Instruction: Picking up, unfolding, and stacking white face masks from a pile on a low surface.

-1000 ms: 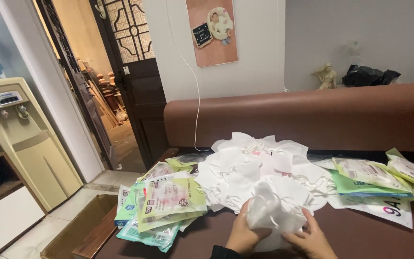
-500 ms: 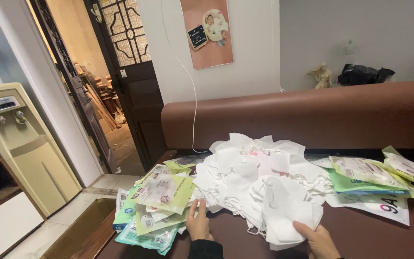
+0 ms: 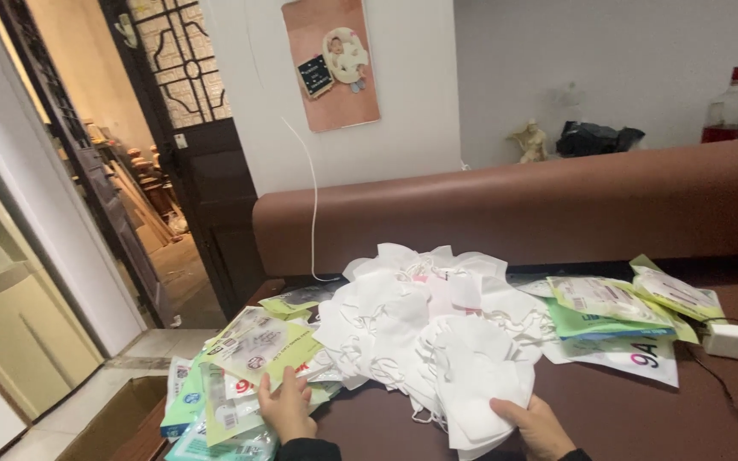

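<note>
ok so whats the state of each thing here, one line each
left hand: open, flat on the packet stack
right hand: gripping a white mask
white mask: unwrapped, held at the near edge of the pile
mask pile: loose, heaped on the table
packet stack: sealed, fanned out untidily
packets at right: sealed, overlapping
white charger: lying on the table, cable attached
door: open

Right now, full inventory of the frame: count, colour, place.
face masks: a heap, too many to count, white, table centre
mask packets: a loose stack, green and white, table's left end
mask packets, right pile: several, green and white, table right
charger block: one, white, far right, black cable attached
table: one, dark brown
cardboard box: one, brown, floor at left
bench back: one, brown, behind table
left hand: on the left packet stack
right hand: gripping a white mask
</note>
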